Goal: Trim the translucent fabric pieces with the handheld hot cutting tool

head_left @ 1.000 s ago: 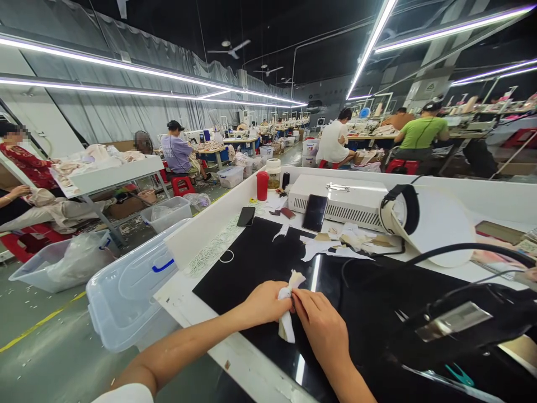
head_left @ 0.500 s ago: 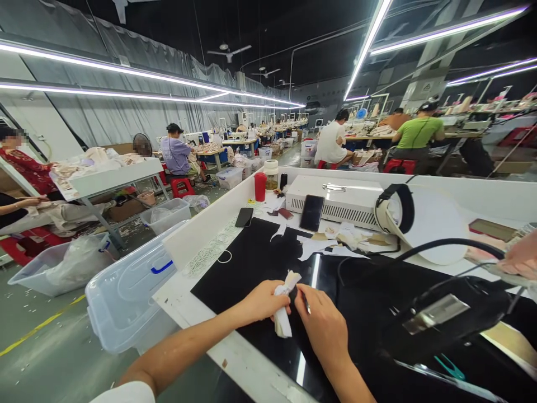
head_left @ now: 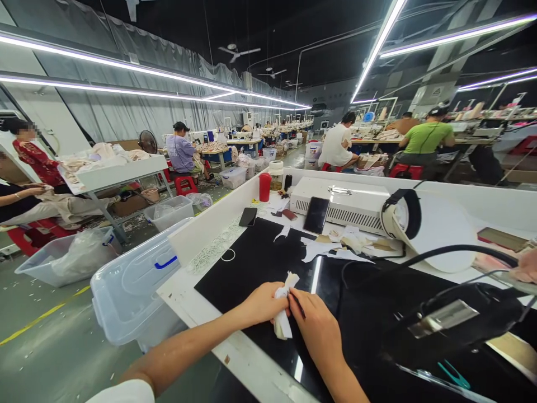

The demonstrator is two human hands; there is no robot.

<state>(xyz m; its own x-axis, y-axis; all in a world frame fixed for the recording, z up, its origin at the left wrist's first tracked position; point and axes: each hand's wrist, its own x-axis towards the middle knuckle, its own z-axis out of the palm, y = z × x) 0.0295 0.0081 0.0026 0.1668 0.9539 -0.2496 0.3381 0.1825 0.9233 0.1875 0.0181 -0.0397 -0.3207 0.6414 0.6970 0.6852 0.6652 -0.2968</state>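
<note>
My left hand (head_left: 266,302) is closed around a small bundle of white and cream fabric (head_left: 283,324), whose ends stick out above and below the fingers. The bundle is pinched in at its middle. My right hand (head_left: 316,319) is closed too, its fingertips touching the bundle's right side. A thin dark tool (head_left: 298,305) shows between those fingers; most of it is hidden, so its kind cannot be made out. Both hands are over a shiny black mat (head_left: 251,257). A single white loop (head_left: 227,255) lies on the mat beyond my left hand.
Many pale loops (head_left: 210,249) lie along the table's left side. Beyond the mat are phones (head_left: 316,215), paper scraps (head_left: 319,246), a red cup (head_left: 264,187) and a white vented box (head_left: 339,201). A black lamp-like device (head_left: 461,313) stands right; a lidded bin (head_left: 134,280) is left.
My right hand has moved left, its fingertips now against the bundle. The left hand keeps its grip on the fabric. The whole view has shifted slightly.
</note>
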